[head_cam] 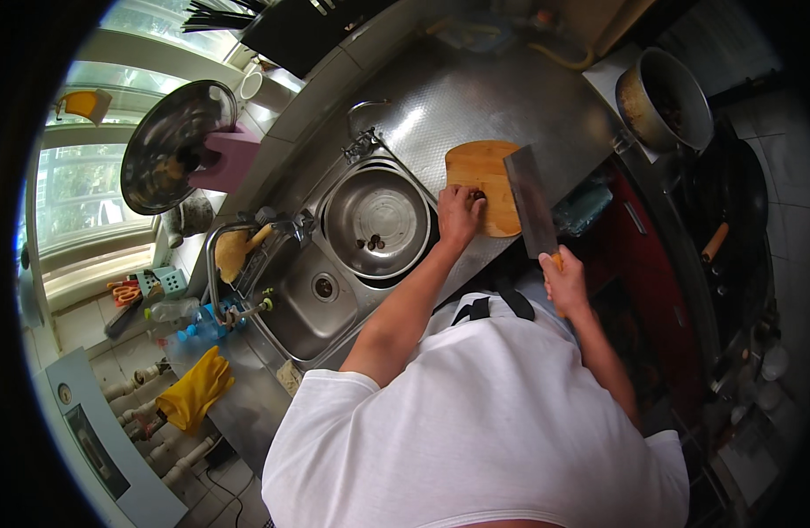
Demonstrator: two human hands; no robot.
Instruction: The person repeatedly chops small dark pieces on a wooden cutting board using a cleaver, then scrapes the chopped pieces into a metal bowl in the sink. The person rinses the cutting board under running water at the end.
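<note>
On the steel counter lies a wooden cutting board (pixel 484 165). My left hand (pixel 459 214) rests at its left edge, fingertips holding a small dark brown round item, perhaps a chestnut (pixel 478 195), against the wood. My right hand (pixel 563 277) grips the wooden handle of a cleaver (pixel 532 201), whose broad blade overlaps the board's right edge. The blade is apart from the round item. Left of the board, a round steel basin (pixel 378 218) sits in the sink and holds several similar dark items (pixel 372 242).
A second sink bowl (pixel 312 310) with a faucet (pixel 213 264) lies to the left. Yellow rubber gloves (pixel 197 389) hang at lower left. A metal pot (pixel 662 99) stands at upper right, near a black wok (pixel 728 191). A steel bowl (pixel 174 145) leans by the window.
</note>
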